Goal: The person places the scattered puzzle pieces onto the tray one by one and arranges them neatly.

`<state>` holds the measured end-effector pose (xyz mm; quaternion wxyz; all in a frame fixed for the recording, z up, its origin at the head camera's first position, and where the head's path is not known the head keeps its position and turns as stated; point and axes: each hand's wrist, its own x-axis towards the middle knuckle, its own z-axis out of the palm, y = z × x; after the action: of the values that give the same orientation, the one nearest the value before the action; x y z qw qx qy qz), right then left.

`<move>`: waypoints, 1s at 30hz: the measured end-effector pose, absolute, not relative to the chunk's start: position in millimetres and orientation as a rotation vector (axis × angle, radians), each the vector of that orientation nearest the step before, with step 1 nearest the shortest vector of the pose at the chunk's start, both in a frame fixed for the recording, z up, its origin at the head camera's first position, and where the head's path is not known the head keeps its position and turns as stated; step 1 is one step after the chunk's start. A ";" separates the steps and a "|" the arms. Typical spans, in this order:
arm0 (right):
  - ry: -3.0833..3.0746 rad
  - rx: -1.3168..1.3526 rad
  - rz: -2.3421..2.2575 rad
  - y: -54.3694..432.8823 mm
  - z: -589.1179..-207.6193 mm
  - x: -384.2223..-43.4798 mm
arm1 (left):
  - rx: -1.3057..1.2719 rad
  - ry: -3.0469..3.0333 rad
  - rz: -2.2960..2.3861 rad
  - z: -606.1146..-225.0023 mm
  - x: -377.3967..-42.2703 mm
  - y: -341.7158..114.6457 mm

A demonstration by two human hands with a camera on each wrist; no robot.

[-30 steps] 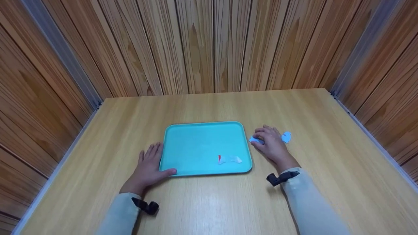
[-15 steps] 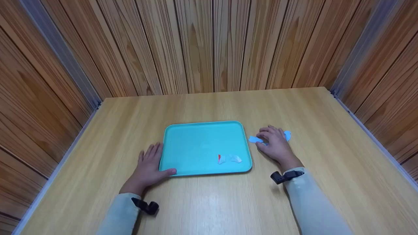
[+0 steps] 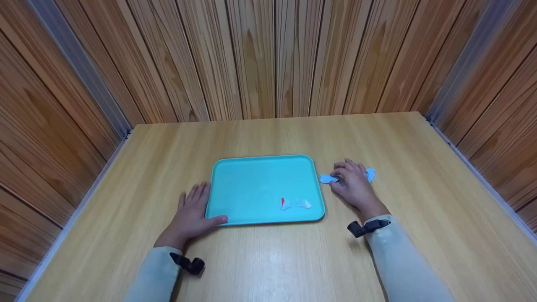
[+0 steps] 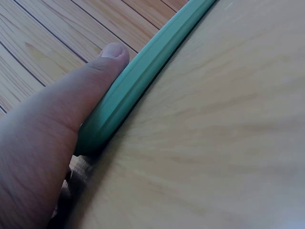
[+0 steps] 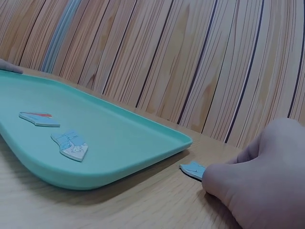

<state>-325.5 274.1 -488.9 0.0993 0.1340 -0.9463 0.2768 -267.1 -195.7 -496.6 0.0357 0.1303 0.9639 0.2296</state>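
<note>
A turquoise tray [image 3: 251, 184] lies on the table. My left hand [image 3: 191, 218] rests flat along its left side, fingers straight, with the thumb [image 4: 100, 71] lying on the near rim. Just right of the tray, my right hand [image 3: 355, 186] is bent low over some light-blue flat puzzle pieces. Its thumb and fingertips pinch around a piece mostly hidden under them; a blue puzzle piece [image 3: 328, 179] shows at the fingertips, close to the tray's edge. Another blue piece [image 3: 370, 174] sticks out beyond the knuckles. In the right wrist view, the thumb covers part of a puzzle piece [image 5: 191, 170].
Two puzzle pieces lie in the tray's near right part: one with a red patch [image 5: 39, 119], one pale blue and white [image 5: 71, 146]. Wood-plank walls [image 3: 260, 58] close off the back and sides of the wooden table [image 3: 260, 260].
My right hand has shifted slightly right, uncovering more of the piece nearest the tray and covering more of the far right one. The left hand and tray stay in place.
</note>
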 end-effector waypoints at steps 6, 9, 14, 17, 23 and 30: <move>-2.815 0.333 0.837 270.2 -483.2 -325.9 | 0.400 2.957 0.712 -494.1 -267.2 -196.5; -2.817 0.311 0.852 269.6 -480.8 -325.4 | 0.399 2.954 0.714 -495.1 -267.3 -196.2; -2.786 0.329 0.839 268.4 -478.0 -324.6 | 0.399 2.957 0.703 -498.2 -266.3 -196.0; -2.752 0.345 0.839 267.2 -476.2 -324.3 | 0.405 2.965 0.710 -498.8 -266.2 -195.9; -2.757 0.311 0.890 262.6 -473.9 -322.0 | 0.404 2.966 0.703 -497.7 -267.8 -195.9; -2.736 0.361 0.904 253.4 -472.5 -321.5 | 0.401 2.956 0.709 -496.9 -267.7 -196.8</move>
<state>-321.5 253.4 -472.5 0.1186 0.1234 -0.9354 0.3093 -267.7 -196.8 -496.9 0.0378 0.1306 0.9634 0.2311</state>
